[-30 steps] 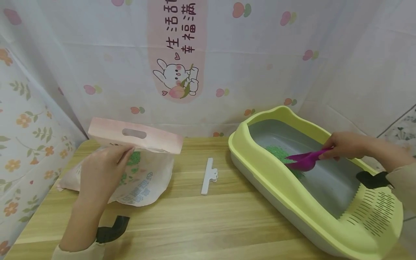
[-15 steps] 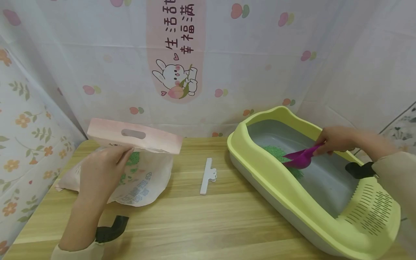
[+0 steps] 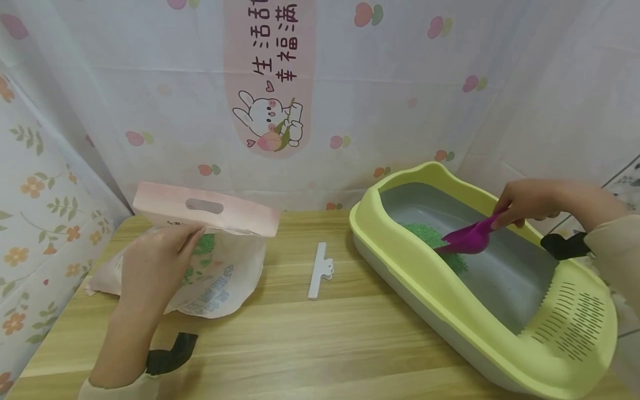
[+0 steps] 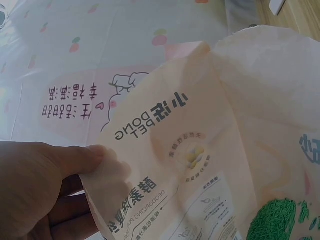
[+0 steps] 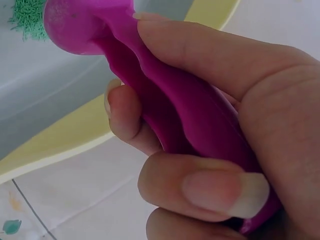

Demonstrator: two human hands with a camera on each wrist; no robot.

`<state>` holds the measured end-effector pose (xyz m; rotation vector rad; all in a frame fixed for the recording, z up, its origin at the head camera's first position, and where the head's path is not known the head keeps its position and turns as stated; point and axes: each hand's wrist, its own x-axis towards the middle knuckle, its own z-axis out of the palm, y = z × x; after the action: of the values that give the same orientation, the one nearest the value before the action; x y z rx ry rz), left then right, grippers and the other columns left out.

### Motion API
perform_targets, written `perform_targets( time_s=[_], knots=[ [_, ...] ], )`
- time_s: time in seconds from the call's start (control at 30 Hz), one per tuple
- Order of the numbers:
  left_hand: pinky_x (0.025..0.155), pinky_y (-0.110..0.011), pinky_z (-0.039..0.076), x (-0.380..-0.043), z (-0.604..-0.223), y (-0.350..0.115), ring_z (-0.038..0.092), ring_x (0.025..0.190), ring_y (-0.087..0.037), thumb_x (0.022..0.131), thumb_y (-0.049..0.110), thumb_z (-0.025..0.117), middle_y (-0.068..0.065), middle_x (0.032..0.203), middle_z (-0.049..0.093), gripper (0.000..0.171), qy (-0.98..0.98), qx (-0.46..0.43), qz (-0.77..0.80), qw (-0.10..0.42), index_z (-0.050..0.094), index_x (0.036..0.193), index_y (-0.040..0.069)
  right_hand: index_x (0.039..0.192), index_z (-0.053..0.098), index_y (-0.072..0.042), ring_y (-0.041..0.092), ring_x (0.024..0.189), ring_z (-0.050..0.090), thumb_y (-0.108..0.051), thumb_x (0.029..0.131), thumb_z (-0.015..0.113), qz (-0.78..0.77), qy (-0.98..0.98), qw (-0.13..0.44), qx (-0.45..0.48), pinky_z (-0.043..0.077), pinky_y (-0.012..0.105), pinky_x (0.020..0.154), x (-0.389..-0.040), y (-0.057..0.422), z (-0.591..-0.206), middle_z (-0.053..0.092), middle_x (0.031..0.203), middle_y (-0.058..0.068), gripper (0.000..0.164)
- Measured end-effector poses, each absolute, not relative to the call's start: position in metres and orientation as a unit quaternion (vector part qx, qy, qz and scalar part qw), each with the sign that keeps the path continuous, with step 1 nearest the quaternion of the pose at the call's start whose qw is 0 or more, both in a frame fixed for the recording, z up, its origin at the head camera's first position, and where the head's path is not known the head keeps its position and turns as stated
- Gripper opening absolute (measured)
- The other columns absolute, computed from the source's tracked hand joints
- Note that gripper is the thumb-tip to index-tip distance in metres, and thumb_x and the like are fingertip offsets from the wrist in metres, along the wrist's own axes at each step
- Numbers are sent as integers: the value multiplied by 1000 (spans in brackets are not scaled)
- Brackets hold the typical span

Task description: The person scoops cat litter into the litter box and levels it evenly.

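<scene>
My left hand point(image 3: 155, 261) pinches the upper edge of a pink cat litter bag point(image 3: 235, 214), which lies on its side with its mouth held up. Green litter pellets point(image 4: 272, 220) show inside the bag in the left wrist view. On the right, my right hand point(image 3: 522, 201) grips the handle of a purple scoop point(image 3: 470, 239), fingers curled round it in the right wrist view. The scoop's bowl is tilted down over a small heap of green pellets point(image 3: 425, 233) in the grey-bottomed litter box point(image 3: 395, 258) with a yellow rim. What the bowl holds is hidden.
Between the bag and the box, a white sealing clip point(image 3: 319, 271) lies on the wooden table point(image 3: 300, 344). A slotted yellow panel point(image 3: 575, 316) covers the box's near end. Patterned curtains point(image 3: 380, 100) hang behind and at the left.
The scoop tipped down over the heap and shifted slightly left, then my right hand rose a little with it. My left hand and the bag have stayed put.
</scene>
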<state>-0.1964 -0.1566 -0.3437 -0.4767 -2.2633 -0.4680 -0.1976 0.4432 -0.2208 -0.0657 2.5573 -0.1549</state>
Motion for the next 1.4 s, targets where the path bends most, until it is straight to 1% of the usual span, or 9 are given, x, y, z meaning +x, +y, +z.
perform_targets(
  time_s=[0.3, 0.47, 0.57, 0.73, 0.9, 1.0, 1.1, 1.2, 1.4],
  knots=[
    [48, -35, 39, -196, -344, -155, 55, 54, -23, 86, 9, 79, -17, 76, 75, 18, -885, -189, -184, 383, 78, 103, 2, 101, 76, -10, 3, 52, 33, -30, 96, 68, -55, 962, 268, -25, 30, 18, 48, -187, 458, -212, 54, 68, -4, 22],
    [48, -35, 39, -195, -343, -157, 54, 53, -24, 86, 9, 79, -17, 74, 74, 18, -886, -186, -185, 382, 78, 102, 2, 106, 77, -8, 3, 53, 34, -31, 97, 68, -41, 967, 249, -27, 31, 18, 50, -182, 463, -208, 55, 68, -4, 27],
    [48, -40, 43, -195, -343, -160, 60, 55, -28, 86, 9, 78, -17, 76, 75, 17, -882, -189, -186, 390, 78, 101, 2, 111, 77, -7, 5, 54, 37, -36, 97, 67, -24, 977, 210, -24, 32, 20, 51, -177, 465, -210, 59, 71, -3, 34],
    [50, -45, 46, -198, -344, -160, 67, 61, -33, 86, 10, 78, -16, 79, 76, 14, -878, -191, -186, 398, 79, 100, 4, 119, 73, -1, 9, 52, 40, -41, 98, 65, -42, 993, 106, 2, 34, 24, 48, -161, 475, -230, 67, 79, -2, 46],
    [54, -46, 48, -198, -344, -160, 67, 64, -34, 87, 10, 78, -15, 80, 76, 15, -884, -188, -189, 385, 79, 100, 5, 109, 73, -2, 6, 61, 43, -38, 100, 63, -65, 996, 56, 3, 34, 25, 55, -144, 472, -260, 64, 78, -3, 38],
    [56, -47, 50, -198, -343, -159, 67, 64, -33, 87, 10, 78, -14, 79, 76, 15, -886, -189, -190, 379, 79, 100, 5, 109, 73, -3, 3, 60, 40, -32, 100, 64, -82, 996, 27, -18, 33, 24, 54, -138, 472, -277, 59, 74, -5, 31],
    [55, -46, 50, -199, -342, -159, 64, 60, -30, 87, 11, 78, -13, 77, 75, 14, -886, -191, -192, 376, 79, 100, 5, 96, 72, -8, 1, 56, 32, -26, 98, 67, -96, 994, -20, -49, 29, 23, 50, -136, 470, -295, 48, 66, -9, 19],
    [55, -46, 50, -199, -342, -159, 61, 58, -27, 87, 10, 78, -13, 74, 74, 13, -886, -190, -196, 374, 79, 99, 4, 85, 67, -15, -1, 56, 29, -26, 97, 69, -97, 991, -53, -71, 26, 23, 50, -136, 467, -309, 38, 63, -9, 17],
    [55, -46, 50, -197, -343, -159, 62, 58, -28, 86, 9, 79, -13, 76, 75, 13, -884, -192, -196, 378, 80, 99, 4, 91, 70, -16, 2, 55, 34, -29, 100, 64, -127, 988, -45, -69, 29, 25, 49, -136, 460, -331, 47, 65, -7, 17]
  ],
)
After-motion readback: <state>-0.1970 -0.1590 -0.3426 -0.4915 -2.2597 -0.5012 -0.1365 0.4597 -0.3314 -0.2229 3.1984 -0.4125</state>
